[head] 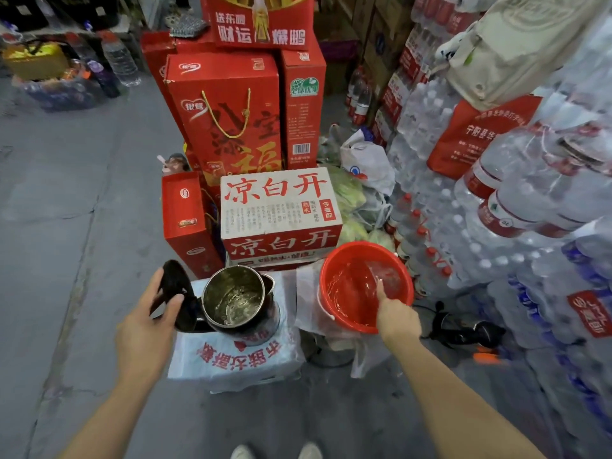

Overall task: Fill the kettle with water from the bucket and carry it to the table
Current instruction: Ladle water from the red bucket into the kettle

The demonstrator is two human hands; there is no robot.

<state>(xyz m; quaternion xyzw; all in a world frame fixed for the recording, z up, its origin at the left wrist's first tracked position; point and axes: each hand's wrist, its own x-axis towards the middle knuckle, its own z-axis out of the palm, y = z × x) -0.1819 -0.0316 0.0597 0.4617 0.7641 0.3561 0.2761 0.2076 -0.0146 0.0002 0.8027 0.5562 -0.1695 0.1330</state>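
Two hands: left hand [145, 329] grips kettle [240, 301] lid; right hand [395, 316] holds bucket [344, 260] rim.

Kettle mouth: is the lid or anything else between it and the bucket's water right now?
Nothing visible. The left hand holds the lid tipped back, so the kettle mouth is open. The bucket sits just right of it, with the right hand reaching into it.

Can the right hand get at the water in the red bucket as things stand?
Probably yes: the right hand already grips the red bucket at its near rim, fingers inside, and nothing covers the open top.
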